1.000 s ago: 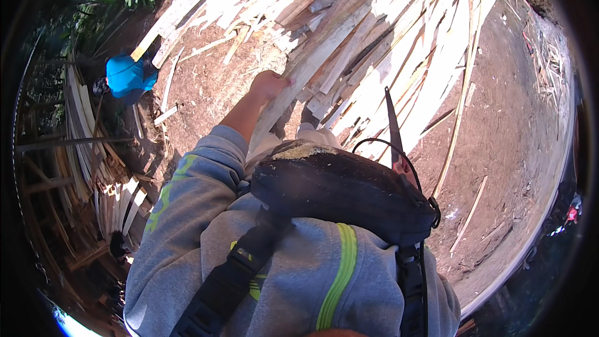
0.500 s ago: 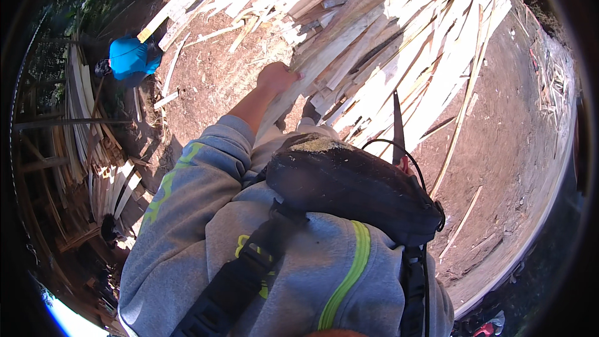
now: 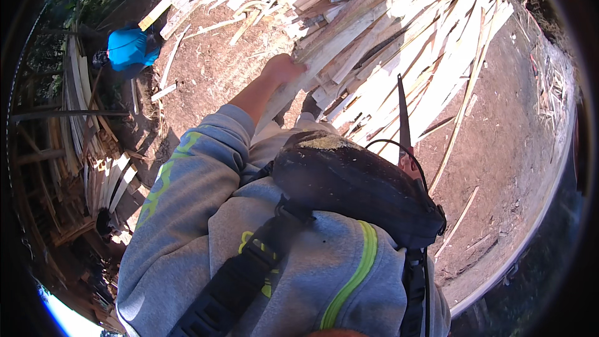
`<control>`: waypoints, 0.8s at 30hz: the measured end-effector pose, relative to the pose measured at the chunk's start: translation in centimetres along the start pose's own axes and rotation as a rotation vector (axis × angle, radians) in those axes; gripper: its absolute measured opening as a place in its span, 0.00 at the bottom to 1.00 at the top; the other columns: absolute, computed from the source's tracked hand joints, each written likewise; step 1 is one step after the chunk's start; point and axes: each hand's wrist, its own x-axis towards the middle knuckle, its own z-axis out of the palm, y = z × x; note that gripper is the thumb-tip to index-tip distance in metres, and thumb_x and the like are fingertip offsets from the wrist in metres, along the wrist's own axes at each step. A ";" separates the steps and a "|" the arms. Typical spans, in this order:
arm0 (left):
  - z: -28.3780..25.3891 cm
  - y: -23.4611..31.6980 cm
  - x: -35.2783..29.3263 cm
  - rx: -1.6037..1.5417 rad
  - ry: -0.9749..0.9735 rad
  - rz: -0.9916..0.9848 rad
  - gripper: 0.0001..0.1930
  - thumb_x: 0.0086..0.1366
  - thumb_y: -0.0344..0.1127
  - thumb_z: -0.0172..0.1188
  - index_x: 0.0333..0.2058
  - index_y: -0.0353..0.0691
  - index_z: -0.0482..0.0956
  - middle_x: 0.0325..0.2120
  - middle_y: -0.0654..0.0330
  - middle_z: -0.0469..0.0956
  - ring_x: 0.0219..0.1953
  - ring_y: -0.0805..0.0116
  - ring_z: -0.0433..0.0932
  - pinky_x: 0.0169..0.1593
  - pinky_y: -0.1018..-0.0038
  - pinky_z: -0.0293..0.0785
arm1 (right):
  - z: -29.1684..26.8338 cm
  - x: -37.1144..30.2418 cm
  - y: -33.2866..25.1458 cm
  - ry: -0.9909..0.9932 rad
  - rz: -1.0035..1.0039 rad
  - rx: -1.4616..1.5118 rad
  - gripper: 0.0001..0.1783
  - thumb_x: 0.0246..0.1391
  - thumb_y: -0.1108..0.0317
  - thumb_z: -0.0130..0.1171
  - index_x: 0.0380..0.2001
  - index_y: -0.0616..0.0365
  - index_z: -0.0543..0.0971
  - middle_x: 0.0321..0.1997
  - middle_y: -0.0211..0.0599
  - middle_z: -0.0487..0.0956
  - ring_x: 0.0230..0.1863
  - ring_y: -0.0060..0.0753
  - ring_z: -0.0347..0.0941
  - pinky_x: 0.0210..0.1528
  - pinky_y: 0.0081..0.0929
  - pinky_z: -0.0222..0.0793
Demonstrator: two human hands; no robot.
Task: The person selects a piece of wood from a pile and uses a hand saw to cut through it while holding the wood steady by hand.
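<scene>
My left hand (image 3: pixel 284 70), its fingers closed, grips the edge of a long pale plank (image 3: pixel 327 52). The plank slants from near my legs up and away to the right, over a heap of similar boards (image 3: pixel 399 43). At my right side a long dark tapered blade (image 3: pixel 404 115) points away from me, tip up. My right hand (image 3: pixel 409 166) is closed at its lower end, mostly hidden behind the black bag (image 3: pixel 355 181) on my front. The handle itself cannot be made out.
A person in blue (image 3: pixel 128 50) bends at the far left, near a protruding board. Stacked timber (image 3: pixel 100 168) lies along the left side. Thin wood strips (image 3: pixel 458 218) lie on the brown dirt (image 3: pixel 499 168) at right. Dark greenery borders the far left.
My left hand has shifted slightly right and nearer the heap, still gripping the plank. The blade has moved a little to the right. The person in blue has barely moved.
</scene>
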 end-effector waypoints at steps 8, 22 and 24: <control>-2.5 -5.8 -4.5 -0.138 -0.225 0.077 0.48 0.56 0.69 0.74 0.60 0.31 0.78 0.52 0.43 0.84 0.53 0.51 0.84 0.60 0.61 0.77 | -0.8 -6.2 -10.9 0.065 -0.680 -0.637 0.22 0.71 0.66 0.52 0.64 0.56 0.81 0.54 0.45 0.87 0.49 0.47 0.85 0.51 0.39 0.79; -1.0 -16.9 -11.5 -0.184 -0.438 0.294 0.40 0.63 0.66 0.68 0.56 0.31 0.79 0.45 0.47 0.85 0.45 0.59 0.86 0.46 0.63 0.81 | 12.8 -19.9 -29.4 -0.078 -1.278 -1.327 0.26 0.59 0.63 0.71 0.62 0.47 0.83 0.31 0.37 0.81 0.35 0.46 0.81 0.41 0.44 0.78; -1.7 -17.2 -12.9 -0.360 -0.485 0.227 0.40 0.61 0.68 0.69 0.50 0.31 0.82 0.36 0.51 0.87 0.36 0.63 0.87 0.40 0.67 0.81 | 15.6 -20.1 -29.7 -0.152 -1.357 -1.314 0.27 0.59 0.63 0.72 0.62 0.46 0.83 0.31 0.36 0.80 0.34 0.45 0.80 0.40 0.44 0.78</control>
